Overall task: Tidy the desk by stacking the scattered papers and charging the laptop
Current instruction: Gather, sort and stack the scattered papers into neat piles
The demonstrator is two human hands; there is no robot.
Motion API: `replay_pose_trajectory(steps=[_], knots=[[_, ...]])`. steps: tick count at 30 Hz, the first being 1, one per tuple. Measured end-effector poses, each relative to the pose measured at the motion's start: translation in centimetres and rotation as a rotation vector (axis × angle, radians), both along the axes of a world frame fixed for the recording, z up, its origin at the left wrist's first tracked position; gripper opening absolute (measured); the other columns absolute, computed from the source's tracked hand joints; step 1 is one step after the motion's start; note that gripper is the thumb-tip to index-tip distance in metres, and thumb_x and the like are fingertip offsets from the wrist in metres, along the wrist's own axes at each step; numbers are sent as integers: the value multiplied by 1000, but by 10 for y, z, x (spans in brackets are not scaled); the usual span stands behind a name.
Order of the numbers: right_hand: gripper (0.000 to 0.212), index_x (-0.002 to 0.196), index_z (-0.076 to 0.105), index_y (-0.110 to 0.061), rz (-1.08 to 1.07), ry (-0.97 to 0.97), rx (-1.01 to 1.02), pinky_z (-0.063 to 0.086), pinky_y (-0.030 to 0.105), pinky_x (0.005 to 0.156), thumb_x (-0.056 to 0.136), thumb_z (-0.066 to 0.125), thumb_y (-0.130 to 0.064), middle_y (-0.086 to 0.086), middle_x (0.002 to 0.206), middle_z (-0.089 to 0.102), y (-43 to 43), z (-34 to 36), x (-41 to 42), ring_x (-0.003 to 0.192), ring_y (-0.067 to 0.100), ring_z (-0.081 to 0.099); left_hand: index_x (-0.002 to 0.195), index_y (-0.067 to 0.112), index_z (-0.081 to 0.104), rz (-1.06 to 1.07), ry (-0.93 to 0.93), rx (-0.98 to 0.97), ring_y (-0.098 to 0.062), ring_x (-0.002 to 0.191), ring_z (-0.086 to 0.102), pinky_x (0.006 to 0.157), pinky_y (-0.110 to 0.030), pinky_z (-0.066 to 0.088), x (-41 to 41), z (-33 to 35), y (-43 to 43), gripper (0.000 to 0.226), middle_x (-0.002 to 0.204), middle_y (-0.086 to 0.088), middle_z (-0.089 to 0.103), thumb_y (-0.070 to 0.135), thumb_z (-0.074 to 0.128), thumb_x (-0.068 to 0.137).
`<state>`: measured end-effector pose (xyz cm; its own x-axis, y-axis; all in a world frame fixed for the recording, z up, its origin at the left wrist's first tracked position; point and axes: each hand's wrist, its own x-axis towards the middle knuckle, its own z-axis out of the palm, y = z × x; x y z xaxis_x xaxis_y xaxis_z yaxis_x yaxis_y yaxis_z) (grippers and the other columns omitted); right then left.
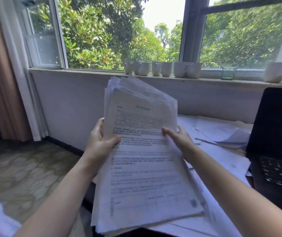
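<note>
The stack (145, 168) stood tilted, left hand (99, 142) and right hand (179, 141) clamping its edges, likely to square it.

Office, by its papers (145, 168), laptop (273, 127) and windowsill mugs (162, 69)

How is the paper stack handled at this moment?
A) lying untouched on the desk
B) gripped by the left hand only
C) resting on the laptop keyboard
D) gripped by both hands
D: the left hand and right hand each grip a side of the stack.
</note>
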<state>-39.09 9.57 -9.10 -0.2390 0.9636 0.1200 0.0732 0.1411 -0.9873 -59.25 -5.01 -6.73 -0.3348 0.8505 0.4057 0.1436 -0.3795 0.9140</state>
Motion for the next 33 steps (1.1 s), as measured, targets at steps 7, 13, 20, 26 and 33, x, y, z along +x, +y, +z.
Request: replay_pose_trajectory(steps=[7, 13, 20, 26, 33], knots=[[23, 100, 62, -11, 55, 295, 293, 56, 32, 70, 86, 56, 7, 2, 87, 72, -41, 79, 16, 77, 18, 69, 99, 25, 52, 108, 42, 257, -13, 82, 71, 66, -28, 58, 18, 51, -11, 34, 91, 1, 71, -6, 60, 87], [28, 98, 55, -24, 18, 189, 540, 54, 40, 81, 80, 64, -5, 5, 101, 67, -71, 103, 32, 92, 21, 64, 101, 23, 52, 168, 51, 261, 8, 64, 64, 59, -15, 51, 35, 65, 1, 33, 87, 10, 65, 5, 72, 81], [38, 116, 42, -26, 65, 441, 411, 53, 21, 62, 89, 58, -4, 1, 94, 67, -76, 127, 60, 71, 5, 67, 116, 9, 53, 154, -47, 214, -17, 86, 67, 63, -18, 53, 26, 89, 3, 51, 101, -3, 67, 29, 76, 75], [38, 104, 61, -13, 203, 268, 458, 55, 32, 71, 68, 70, -17, -1, 87, 71, -74, 134, 55, 80, 16, 66, 111, 19, 59, 100, -54, 193, -15, 83, 69, 67, -27, 55, 28, 100, 5, 71, 97, 0, 70, 56, 69, 51], [55, 118, 56, -12, 216, 255, 378, 56, 40, 82, 69, 79, -18, 10, 104, 70, -60, 138, 56, 93, 26, 67, 89, 20, 64, 92, -110, 139, -3, 57, 66, 49, -20, 52, 27, 107, 13, 17, 65, 8, 71, 35, 71, 82]])
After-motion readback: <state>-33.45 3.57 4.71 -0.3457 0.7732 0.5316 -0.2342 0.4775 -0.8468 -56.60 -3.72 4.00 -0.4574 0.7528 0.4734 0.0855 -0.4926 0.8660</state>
